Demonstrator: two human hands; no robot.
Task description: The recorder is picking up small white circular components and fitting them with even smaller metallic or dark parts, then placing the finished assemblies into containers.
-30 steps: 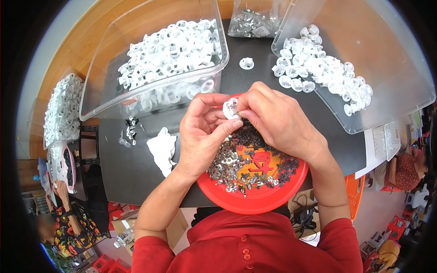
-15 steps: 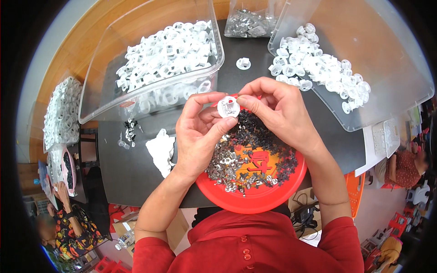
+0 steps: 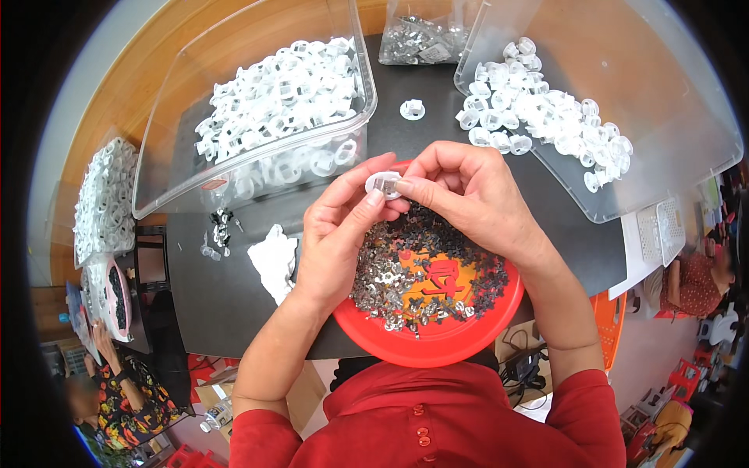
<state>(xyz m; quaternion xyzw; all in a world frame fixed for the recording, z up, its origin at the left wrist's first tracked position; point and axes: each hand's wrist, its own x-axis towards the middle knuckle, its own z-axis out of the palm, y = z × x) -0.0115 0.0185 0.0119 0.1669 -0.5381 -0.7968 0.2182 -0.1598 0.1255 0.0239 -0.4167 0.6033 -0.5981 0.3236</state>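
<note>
White part [image 3: 383,182] in left hand [image 3: 334,228], right hand [image 3: 477,193] touching 1 edge.

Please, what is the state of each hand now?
Left hand: closed, holding a white round part.
Right hand: fingers curled, thumb at the part's edge; grip cannot be told.

An assembly workshop: 2 clear bins [image 3: 663,117], heaped white plastic parts [image 3: 285,90], a co-worker [image 3: 125,402] nearby.

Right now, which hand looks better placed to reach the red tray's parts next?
Probably the right hand: it hangs over the dark parts in the red tray, its fingers at the edge of the white piece, which the left hand cradles.
</note>
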